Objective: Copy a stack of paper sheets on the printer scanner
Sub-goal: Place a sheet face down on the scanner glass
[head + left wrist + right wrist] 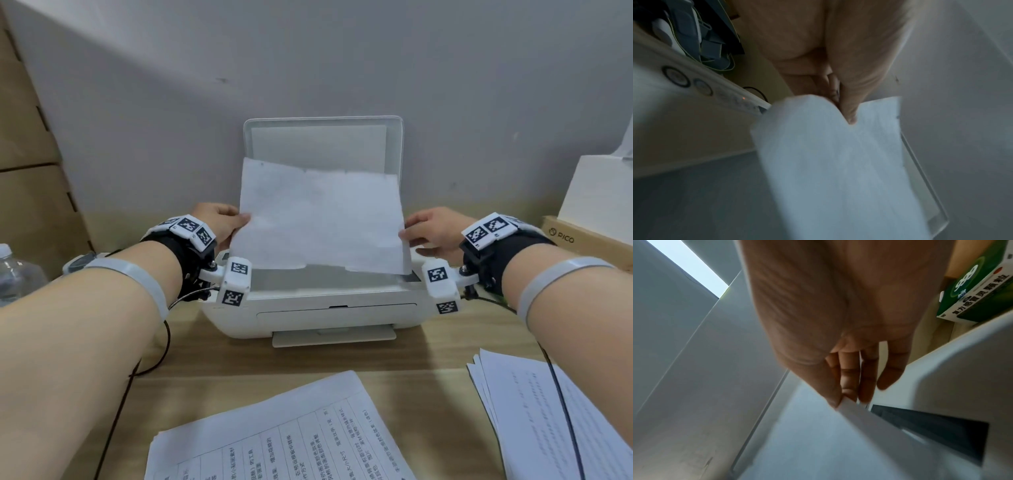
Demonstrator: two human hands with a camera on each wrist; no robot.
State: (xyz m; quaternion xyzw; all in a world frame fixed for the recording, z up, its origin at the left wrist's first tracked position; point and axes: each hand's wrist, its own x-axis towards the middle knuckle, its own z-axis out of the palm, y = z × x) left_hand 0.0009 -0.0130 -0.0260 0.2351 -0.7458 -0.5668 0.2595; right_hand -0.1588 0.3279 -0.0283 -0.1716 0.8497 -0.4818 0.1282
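Note:
A white printer (318, 315) stands at the back of the wooden desk with its scanner lid (323, 137) raised against the wall. Above the scanner glass (325, 279) I hold one white paper sheet (318, 219) by its two side edges, blank side up. My left hand (222, 222) pinches the left edge, thumb on top; the left wrist view shows the thumb (851, 104) pressing the sheet (838, 162). My right hand (428, 229) pinches the right edge; the right wrist view shows its fingers (849, 382) under the sheet (818, 434).
A printed stack (274, 435) lies at the desk's front centre and another paper stack (534, 411) at the front right. A water bottle (17, 270) stands far left, cardboard boxes (30, 154) behind it. A PICO box (589, 240) sits right of the printer.

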